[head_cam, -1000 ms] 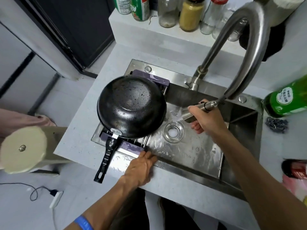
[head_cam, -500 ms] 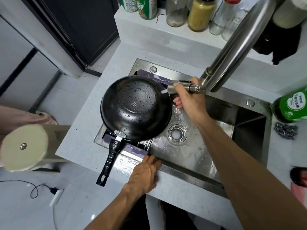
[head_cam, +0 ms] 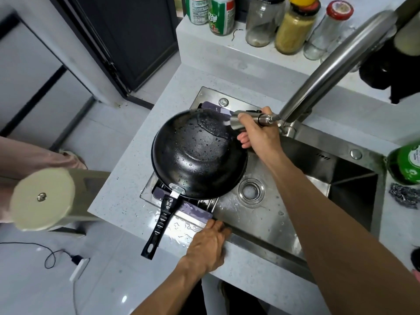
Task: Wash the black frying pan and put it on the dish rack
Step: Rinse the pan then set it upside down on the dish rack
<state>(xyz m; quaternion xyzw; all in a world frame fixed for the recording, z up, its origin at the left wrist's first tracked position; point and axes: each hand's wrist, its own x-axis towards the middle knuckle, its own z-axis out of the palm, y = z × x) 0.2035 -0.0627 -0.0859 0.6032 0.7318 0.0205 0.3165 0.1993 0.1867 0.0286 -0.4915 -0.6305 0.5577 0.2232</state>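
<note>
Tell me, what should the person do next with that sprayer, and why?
Probably sweep the sprayer in the right hand across the pan. Water hits only its far edge, droplets dot the rest, and the left hand rests on the sink rim.

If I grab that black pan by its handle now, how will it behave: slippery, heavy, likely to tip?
Probably slippery: droplets cover the black frying pan. Its rounded bottom faces up on the dish rack, so it may rock or slide if pushed. The long handle juts past the counter edge, so the bowl will likely feel front-heavy.
</note>
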